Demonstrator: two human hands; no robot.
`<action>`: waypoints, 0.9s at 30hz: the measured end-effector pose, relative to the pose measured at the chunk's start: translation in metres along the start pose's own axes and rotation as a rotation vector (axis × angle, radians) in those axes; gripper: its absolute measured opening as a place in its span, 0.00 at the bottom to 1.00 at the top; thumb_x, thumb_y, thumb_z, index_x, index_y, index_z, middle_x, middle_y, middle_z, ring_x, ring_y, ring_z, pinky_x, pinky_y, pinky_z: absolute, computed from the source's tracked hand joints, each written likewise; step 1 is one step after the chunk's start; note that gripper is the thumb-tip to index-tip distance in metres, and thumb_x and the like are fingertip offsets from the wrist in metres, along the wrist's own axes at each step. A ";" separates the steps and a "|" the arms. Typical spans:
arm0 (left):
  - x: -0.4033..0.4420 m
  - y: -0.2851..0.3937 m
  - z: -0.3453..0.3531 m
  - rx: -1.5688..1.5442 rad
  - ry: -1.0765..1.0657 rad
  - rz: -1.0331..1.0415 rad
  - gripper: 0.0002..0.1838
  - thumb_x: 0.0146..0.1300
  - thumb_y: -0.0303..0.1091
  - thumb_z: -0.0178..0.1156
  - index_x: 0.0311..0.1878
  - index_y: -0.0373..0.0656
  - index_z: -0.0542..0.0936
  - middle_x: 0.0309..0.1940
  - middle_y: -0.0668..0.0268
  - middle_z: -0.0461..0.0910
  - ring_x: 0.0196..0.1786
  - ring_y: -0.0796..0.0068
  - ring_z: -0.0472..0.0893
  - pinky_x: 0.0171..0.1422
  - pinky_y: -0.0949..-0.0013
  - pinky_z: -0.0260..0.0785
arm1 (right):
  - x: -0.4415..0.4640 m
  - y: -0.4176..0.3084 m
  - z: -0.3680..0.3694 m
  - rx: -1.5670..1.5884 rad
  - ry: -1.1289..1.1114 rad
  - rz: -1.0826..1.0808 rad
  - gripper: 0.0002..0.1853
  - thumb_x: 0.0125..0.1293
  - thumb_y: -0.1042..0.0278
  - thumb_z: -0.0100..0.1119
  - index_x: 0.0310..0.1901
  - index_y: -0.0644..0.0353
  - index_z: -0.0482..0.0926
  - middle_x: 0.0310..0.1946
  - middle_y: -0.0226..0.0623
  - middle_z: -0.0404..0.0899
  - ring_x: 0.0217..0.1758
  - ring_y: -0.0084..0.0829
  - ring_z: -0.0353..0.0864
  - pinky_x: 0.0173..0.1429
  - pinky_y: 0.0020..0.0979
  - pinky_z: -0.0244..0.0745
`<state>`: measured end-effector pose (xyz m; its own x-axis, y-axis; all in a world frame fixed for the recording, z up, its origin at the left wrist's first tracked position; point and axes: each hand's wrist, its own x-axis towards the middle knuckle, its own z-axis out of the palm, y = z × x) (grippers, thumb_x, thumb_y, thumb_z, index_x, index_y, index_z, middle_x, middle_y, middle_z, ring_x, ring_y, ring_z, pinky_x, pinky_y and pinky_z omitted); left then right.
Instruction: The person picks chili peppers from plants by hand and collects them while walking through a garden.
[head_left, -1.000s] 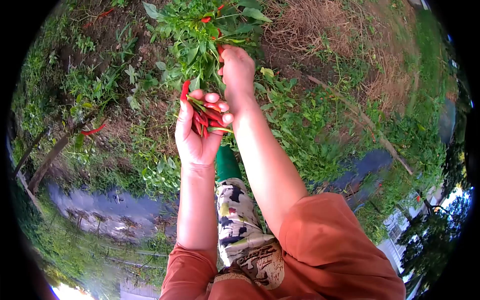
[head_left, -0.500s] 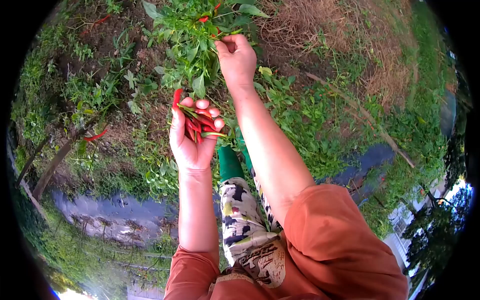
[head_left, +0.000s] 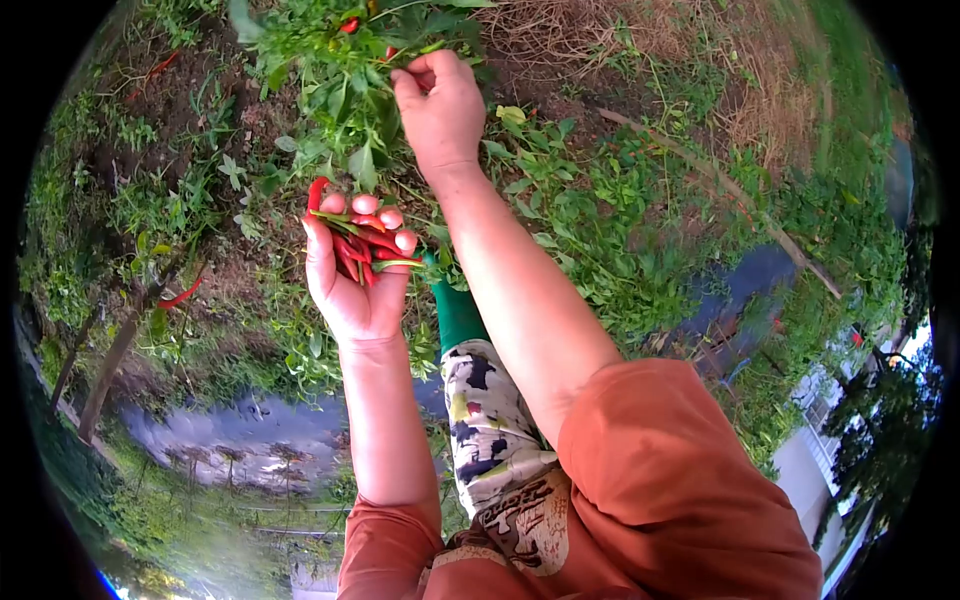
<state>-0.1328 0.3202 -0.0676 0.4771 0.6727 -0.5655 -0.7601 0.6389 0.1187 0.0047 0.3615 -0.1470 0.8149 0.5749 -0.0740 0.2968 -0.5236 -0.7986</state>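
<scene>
Palm up, my left hand is curled around several red chili peppers with green stems. One chili sticks up past the thumb. Further forward, my right hand reaches into a leafy chili plant, thumb and forefinger pinched together. What lies between those fingertips is hidden. Just ahead of them a red chili shows among the leaves, and a green chili lies by the knuckles. Another red chili hangs higher on the plant.
Red chilies show among weeds at the left. Dry straw covers ground at upper right, and a long stick lies below it. Dark plastic sheeting runs along the ground behind. A green boot stands below my hands.
Both hands and the plant have shifted left in view. My right hand stays pinched at the plant, and the left keeps its chilies. Only one green boot shows clearly now.
</scene>
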 end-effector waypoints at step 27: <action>-0.007 0.012 -0.004 0.026 -0.104 -0.012 0.14 0.63 0.45 0.52 0.46 0.48 0.75 0.43 0.63 0.74 0.43 0.65 0.70 0.43 0.63 0.67 | 0.007 0.007 0.014 0.012 0.051 0.017 0.07 0.49 0.67 0.62 0.28 0.56 0.75 0.30 0.36 0.75 0.29 0.38 0.77 0.33 0.37 0.73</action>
<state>-0.1471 0.3216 -0.0659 0.5301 0.6993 -0.4795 -0.7432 0.6555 0.1344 0.0049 0.3709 -0.1613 0.8443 0.5327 -0.0574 0.2767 -0.5252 -0.8048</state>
